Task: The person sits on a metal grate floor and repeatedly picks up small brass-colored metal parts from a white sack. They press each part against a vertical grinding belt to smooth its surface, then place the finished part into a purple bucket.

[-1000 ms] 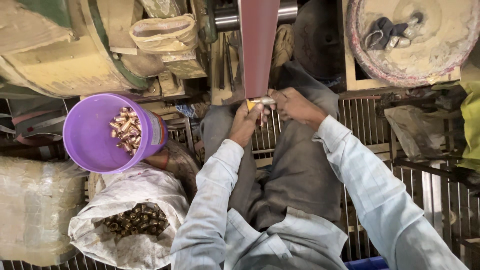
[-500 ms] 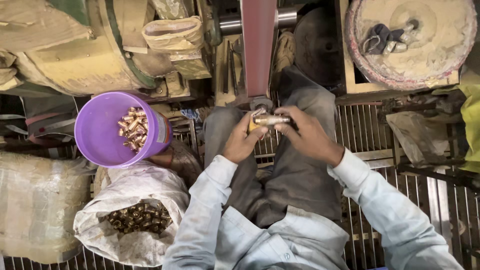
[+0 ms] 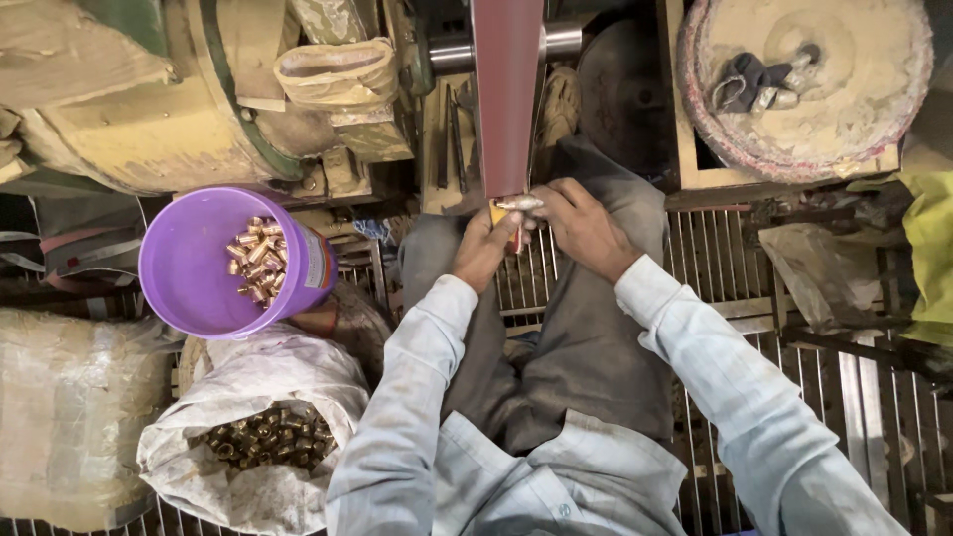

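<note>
Big drum-shaped machine housing [image 3: 149, 129] fills far left; round dusty wheel [image 3: 824, 79] in a wooden frame sits far right with a bundle of cloth on it. Between them a dark red abrasive belt [image 3: 507, 94] runs down from a steel roller toward the person, who sits on a metal grate floor [image 3: 725, 288]. White sack [image 3: 253, 437] near left lies open at the top, full of dull brass fittings, likely stock within arm's reach. Just beyond it a purple bucket [image 3: 213, 263] holds brighter brass pieces, tilted toward the seat, probably so parts drop in without a stretch. Left hand [image 3: 483, 248] and right hand [image 3: 584, 226] meet at the belt's lower end, each closed in a pinch on one end of a small brass fitting [image 3: 519, 204]. Fitting lies crosswise, touching or just off the belt's lower edge; can't tell which. Two-ended grip looks meant to keep the piece steady against belt drag and keep fingers off the abrasive. Forearms angle inward over the lap, bracing the hold.
</note>
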